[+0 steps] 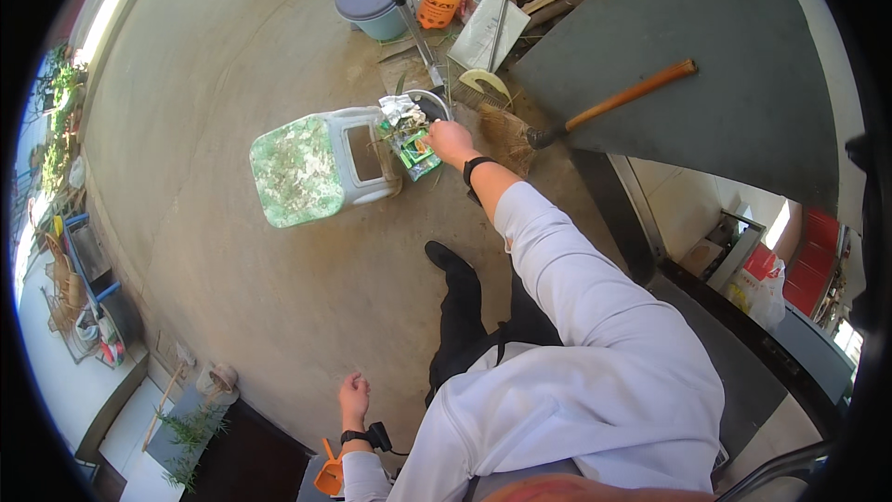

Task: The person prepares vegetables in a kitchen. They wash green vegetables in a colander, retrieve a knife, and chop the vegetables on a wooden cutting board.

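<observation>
My right hand (451,142) reaches forward, its fingers closed at the edge of a green printed plastic packet (418,150). Crumpled silvery wrapping (401,110) and dry plant stalks lie against the packet. Just behind them shows the pale rim of a round container (446,109), dark inside; its lower part is hidden by the litter and my hand. To the left stands a plastic stool (298,171) with a worn, mottled green top and a whitish frame. My left hand (354,394) hangs low at my side, fingers curled, with nothing seen in it.
Beyond my right hand are a broom (481,84), a long-handled tool (414,28), an orange pressure sprayer (440,1) and a lidded bucket (373,3). A wooden-handled tool (627,96) leans against a grey panel (669,35) at right. An orange dustpan (329,475) lies near my left wrist.
</observation>
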`<action>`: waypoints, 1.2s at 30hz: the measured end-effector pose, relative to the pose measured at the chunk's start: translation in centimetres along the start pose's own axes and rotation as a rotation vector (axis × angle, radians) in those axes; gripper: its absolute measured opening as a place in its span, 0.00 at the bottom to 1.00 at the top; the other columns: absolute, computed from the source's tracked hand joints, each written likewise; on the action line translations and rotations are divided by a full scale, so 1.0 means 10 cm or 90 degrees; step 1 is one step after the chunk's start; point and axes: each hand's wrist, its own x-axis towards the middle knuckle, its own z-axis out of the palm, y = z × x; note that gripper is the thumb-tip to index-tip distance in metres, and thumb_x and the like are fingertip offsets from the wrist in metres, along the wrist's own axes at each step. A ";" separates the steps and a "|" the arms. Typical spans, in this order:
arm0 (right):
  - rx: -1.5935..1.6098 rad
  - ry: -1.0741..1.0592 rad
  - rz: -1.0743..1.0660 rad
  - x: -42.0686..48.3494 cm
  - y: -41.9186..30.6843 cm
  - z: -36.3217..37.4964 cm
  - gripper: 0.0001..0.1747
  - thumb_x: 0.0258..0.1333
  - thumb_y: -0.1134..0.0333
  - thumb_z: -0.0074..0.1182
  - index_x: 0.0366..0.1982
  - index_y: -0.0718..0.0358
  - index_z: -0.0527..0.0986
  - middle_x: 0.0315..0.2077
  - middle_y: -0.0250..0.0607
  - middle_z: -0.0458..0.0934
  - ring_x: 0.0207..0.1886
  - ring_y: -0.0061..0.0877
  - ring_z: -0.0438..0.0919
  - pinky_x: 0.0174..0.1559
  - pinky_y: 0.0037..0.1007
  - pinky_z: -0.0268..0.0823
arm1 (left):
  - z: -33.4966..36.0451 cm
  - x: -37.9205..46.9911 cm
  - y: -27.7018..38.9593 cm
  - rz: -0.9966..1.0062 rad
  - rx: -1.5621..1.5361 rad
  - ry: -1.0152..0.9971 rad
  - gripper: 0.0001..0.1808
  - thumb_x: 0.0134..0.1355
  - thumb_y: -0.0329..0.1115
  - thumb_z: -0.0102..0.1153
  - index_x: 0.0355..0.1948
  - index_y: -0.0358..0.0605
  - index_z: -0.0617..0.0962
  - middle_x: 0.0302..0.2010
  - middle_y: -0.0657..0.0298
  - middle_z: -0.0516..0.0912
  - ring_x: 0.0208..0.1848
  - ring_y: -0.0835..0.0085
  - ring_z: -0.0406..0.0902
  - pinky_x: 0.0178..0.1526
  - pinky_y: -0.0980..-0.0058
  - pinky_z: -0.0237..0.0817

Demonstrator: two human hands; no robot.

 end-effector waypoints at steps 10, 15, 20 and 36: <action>0.017 -0.074 -0.040 0.56 0.44 0.49 0.11 0.52 0.70 0.50 0.30 0.61 0.84 0.35 0.54 0.83 0.42 0.44 0.83 0.46 0.46 0.73 | 0.46 -0.33 0.54 -0.108 0.010 -0.070 0.18 0.68 0.33 0.52 0.56 0.37 0.75 0.37 0.57 0.84 0.35 0.71 0.82 0.36 0.73 0.74; 0.202 -0.008 -0.077 0.38 0.70 0.47 0.11 0.53 0.72 0.49 0.35 0.61 0.82 0.35 0.53 0.83 0.42 0.49 0.81 0.45 0.48 0.72 | 0.44 -0.38 0.94 -0.146 0.044 -0.068 0.18 0.68 0.33 0.51 0.56 0.36 0.75 0.37 0.56 0.84 0.35 0.70 0.82 0.36 0.73 0.75; 0.176 -0.102 -0.022 0.32 0.97 0.56 0.12 0.49 0.71 0.55 0.37 0.63 0.81 0.36 0.54 0.82 0.43 0.49 0.80 0.46 0.47 0.72 | 0.26 -0.32 1.15 -0.111 0.050 -0.064 0.18 0.68 0.33 0.51 0.56 0.36 0.75 0.36 0.57 0.84 0.35 0.71 0.82 0.36 0.73 0.75; 0.011 -0.231 0.369 -0.26 1.80 1.08 0.12 0.59 0.70 0.52 0.30 0.72 0.81 0.37 0.63 0.81 0.42 0.53 0.80 0.43 0.47 0.74 | -0.94 1.09 0.73 -0.050 0.057 -0.087 0.17 0.69 0.34 0.53 0.56 0.38 0.75 0.35 0.59 0.83 0.34 0.73 0.81 0.34 0.74 0.73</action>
